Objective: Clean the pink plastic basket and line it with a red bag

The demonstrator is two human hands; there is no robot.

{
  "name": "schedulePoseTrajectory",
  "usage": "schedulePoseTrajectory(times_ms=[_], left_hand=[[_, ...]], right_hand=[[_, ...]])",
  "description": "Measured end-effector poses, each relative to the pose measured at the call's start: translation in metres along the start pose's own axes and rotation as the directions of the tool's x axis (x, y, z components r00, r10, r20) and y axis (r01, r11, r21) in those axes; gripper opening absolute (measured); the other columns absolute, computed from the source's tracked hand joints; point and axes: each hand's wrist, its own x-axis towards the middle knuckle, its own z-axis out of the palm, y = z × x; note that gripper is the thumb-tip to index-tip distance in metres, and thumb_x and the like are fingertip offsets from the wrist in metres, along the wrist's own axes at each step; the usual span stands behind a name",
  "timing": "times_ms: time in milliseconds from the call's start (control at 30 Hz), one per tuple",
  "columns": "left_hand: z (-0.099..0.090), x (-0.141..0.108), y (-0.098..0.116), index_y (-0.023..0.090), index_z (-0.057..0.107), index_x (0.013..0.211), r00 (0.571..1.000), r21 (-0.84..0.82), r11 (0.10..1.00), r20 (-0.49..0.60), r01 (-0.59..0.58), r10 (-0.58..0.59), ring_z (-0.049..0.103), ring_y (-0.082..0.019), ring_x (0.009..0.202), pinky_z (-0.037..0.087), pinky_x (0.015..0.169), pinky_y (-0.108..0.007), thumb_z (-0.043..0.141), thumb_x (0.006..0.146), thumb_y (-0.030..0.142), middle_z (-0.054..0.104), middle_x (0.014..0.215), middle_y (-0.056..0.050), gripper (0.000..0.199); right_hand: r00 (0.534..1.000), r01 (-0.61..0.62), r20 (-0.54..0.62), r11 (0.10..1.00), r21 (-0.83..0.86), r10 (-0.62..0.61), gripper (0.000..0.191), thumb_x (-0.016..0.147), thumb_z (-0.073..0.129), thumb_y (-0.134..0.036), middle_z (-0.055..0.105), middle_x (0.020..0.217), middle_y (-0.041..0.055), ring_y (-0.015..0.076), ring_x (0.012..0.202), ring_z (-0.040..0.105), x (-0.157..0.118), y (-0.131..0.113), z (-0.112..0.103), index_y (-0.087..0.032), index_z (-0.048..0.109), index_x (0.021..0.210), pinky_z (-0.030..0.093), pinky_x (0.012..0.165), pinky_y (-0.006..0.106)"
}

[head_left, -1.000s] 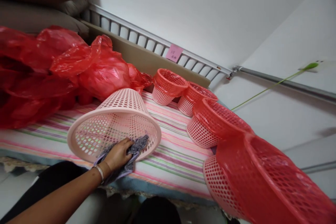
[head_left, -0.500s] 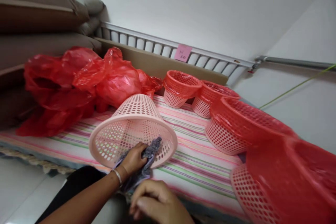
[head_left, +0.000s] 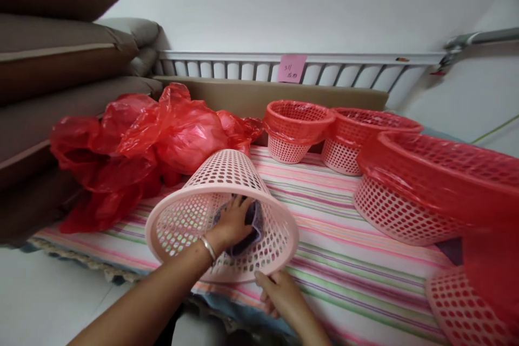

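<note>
Left hand lies spread on one cloth, right hand grips one basket of five.

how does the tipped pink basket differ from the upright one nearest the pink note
The tipped basket lies on its side, mouth toward the camera; the upright basket stands on its base. The tipped basket's rim has no plastic over it, while the upright basket's is covered by a red bag. Both have pink, perforated walls.

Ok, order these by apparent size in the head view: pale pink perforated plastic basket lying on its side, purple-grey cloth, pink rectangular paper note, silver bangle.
1. Basket
2. Cloth and note: order unsure, the left hand partly covers the cloth
3. Bangle
</note>
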Motion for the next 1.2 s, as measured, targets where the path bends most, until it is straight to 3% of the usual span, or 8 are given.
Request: schedulePoseTrajectory(times_ms=[200,267,367,433,633,900,1067,1200], left_hand=[[-0.016,-0.135,-0.023,0.035,0.061,0.113,0.979,-0.105,0.982,0.118,-0.156,0.168,0.065,-0.017,0.096,0.049,0.087,-0.029,0.046,0.089,0.024,0.071,0.106,0.001,0.031],[-0.028,-0.176,-0.046,0.03,0.066,0.102,0.997,-0.195,0.979,0.046,0.064,-0.056,0.068,-0.019,0.08,0.053,0.074,-0.029,0.05,0.087,0.031,0.074,0.089,-0.001,0.022],[-0.047,-0.2,-0.082,0.021,0.057,0.105,0.854,-0.432,0.816,-0.169,0.383,-0.491,0.068,-0.023,0.075,0.055,0.062,-0.033,0.056,0.081,0.044,0.072,0.091,-0.008,0.033],[-0.057,-0.191,-0.095,0.018,0.047,0.118,0.81,-0.548,0.742,-0.183,0.385,-0.556,0.069,-0.025,0.081,0.055,0.072,-0.038,0.067,0.071,0.042,0.069,0.106,-0.011,0.057],[-0.046,-0.139,-0.092,0.017,0.05,0.126,0.9,-0.759,0.59,-0.014,0.275,-0.436,0.057,-0.029,0.113,0.046,0.095,-0.045,0.062,0.075,0.043,0.061,0.126,-0.013,0.059],[0.001,-0.088,-0.095,0.014,0.047,0.13,0.972,-0.733,0.662,-0.003,0.158,-0.234,0.053,-0.029,0.119,0.043,0.1,-0.043,0.058,0.075,0.044,0.057,0.131,-0.012,0.064],[0.004,-0.048,-0.101,0.01,0.048,0.128,0.983,-0.711,0.683,0.066,0.167,-0.172,0.055,-0.028,0.117,0.043,0.1,-0.041,0.057,0.075,0.035,0.06,0.127,-0.014,0.06],[0.011,-0.042,-0.111,0.013,0.053,0.123,0.986,-0.65,0.742,0.084,0.162,-0.142,0.057,-0.027,0.114,0.046,0.097,-0.037,0.054,0.078,0.036,0.062,0.125,-0.012,0.051]], right_hand=[[0.934,0.178,0.337,0.972,-0.152,-0.118,0.021,0.075,0.052,-0.036,0.064,0.066,0.0013,0.0121,0.059,0.058,-0.024,0.003,0.0,-0.019,0.064,0.077,0.038,0.054,0.021],[0.91,0.245,0.365,0.966,-0.088,-0.197,0.024,0.073,0.054,-0.031,0.064,0.073,0.0005,0.0125,0.066,0.059,-0.028,0.002,0.004,-0.02,0.065,0.092,0.04,0.058,0.021],[0.897,0.282,0.344,0.959,0.036,-0.277,0.031,0.073,0.054,-0.031,0.06,0.072,-0.0004,0.0125,0.062,0.057,-0.023,0.0,0.013,-0.019,0.062,0.101,0.042,0.058,0.022],[0.905,0.342,0.24,0.936,0.08,-0.351,0.031,0.075,0.054,-0.035,0.06,0.076,0.0014,0.0146,0.067,0.059,-0.018,-0.002,0.019,-0.018,0.062,0.1,0.045,0.063,0.024],[0.88,0.459,-0.104,0.887,-0.056,-0.463,0.035,0.081,0.049,-0.042,0.064,0.089,0.0076,0.0204,0.082,0.061,-0.018,-0.002,0.024,-0.019,0.063,0.103,0.048,0.075,0.029],[0.686,0.288,-0.359,0.688,-0.666,-0.634,0.053,0.072,0.056,-0.02,0.041,0.138,0.0081,0.0273,0.127,0.037,-0.013,-0.044,0.001,-0.026,0.054,0.124,0.03,0.104,0.041],[0.824,-0.033,-0.379,0.632,-0.774,-0.421,0.089,0.056,0.072,-0.015,0.013,0.151,0.0104,0.0357,0.137,0.012,0.056,-0.084,-0.031,-0.029,0.038,0.137,0.024,0.104,0.048],[0.822,-0.142,-0.48,0.706,-0.694,-0.306,0.09,0.052,0.078,-0.019,0.032,0.143,0.0172,0.0382,0.128,0.031,0.111,-0.088,-0.052,-0.02,0.042,0.135,0.029,0.1,0.047]])
